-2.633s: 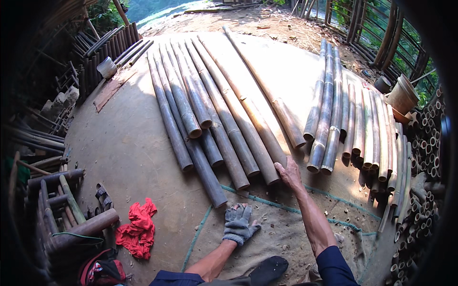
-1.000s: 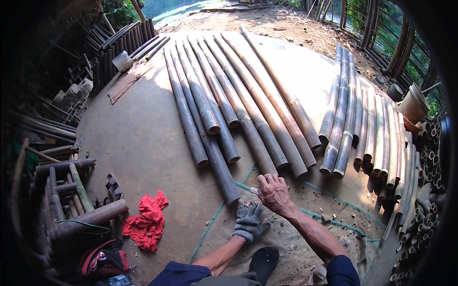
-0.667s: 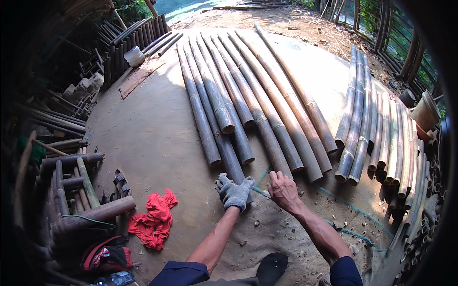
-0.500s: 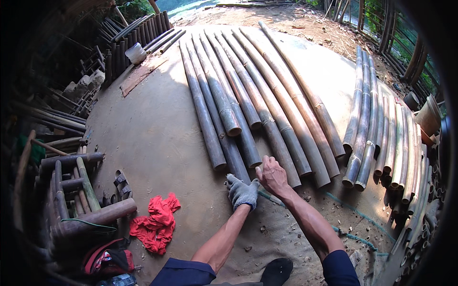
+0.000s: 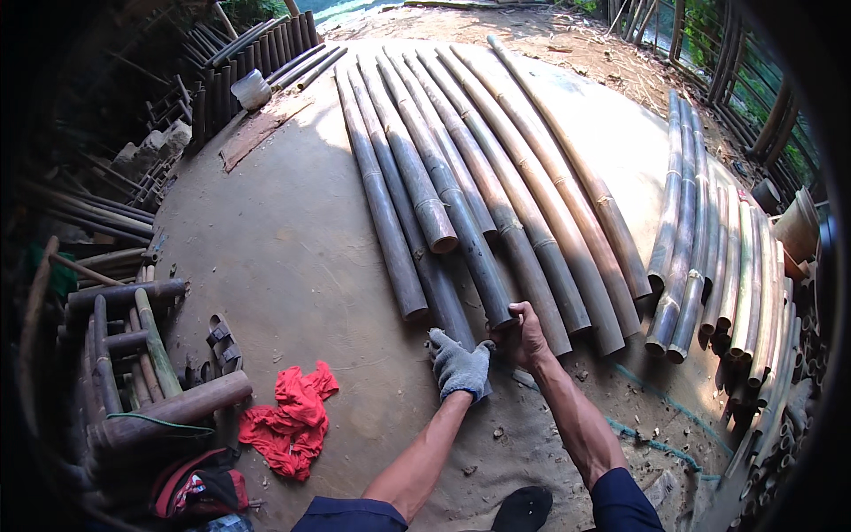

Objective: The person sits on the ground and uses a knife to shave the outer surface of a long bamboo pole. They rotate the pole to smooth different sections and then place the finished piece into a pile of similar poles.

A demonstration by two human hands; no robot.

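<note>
Long bamboo poles lie side by side, pointing away from me. My left hand (image 5: 460,367), in a grey work glove, is closed over the near part of a dark bamboo pole (image 5: 435,288), fingers on its left and thumb on its right. Bare and just to the right, my right hand (image 5: 526,340) grips the near end of another dark bamboo pole (image 5: 474,259), thumb on top of the rim; its other fingers are partly hidden. Between these two, a shorter-reaching bamboo pole (image 5: 427,206) ends farther from me.
A crumpled red cloth (image 5: 291,418) lies at the left near a bamboo frame (image 5: 173,408), sandals (image 5: 225,344) and a red-black bag (image 5: 202,486). More bamboo poles (image 5: 678,230) are stacked at the right beside a bucket (image 5: 798,222). Green cord (image 5: 656,438) trails over the ground.
My right hand has gone from a loose curl above the poles to gripping a pole's near end. That end now sits slightly farther right. The gloved hand stays over its pole.
</note>
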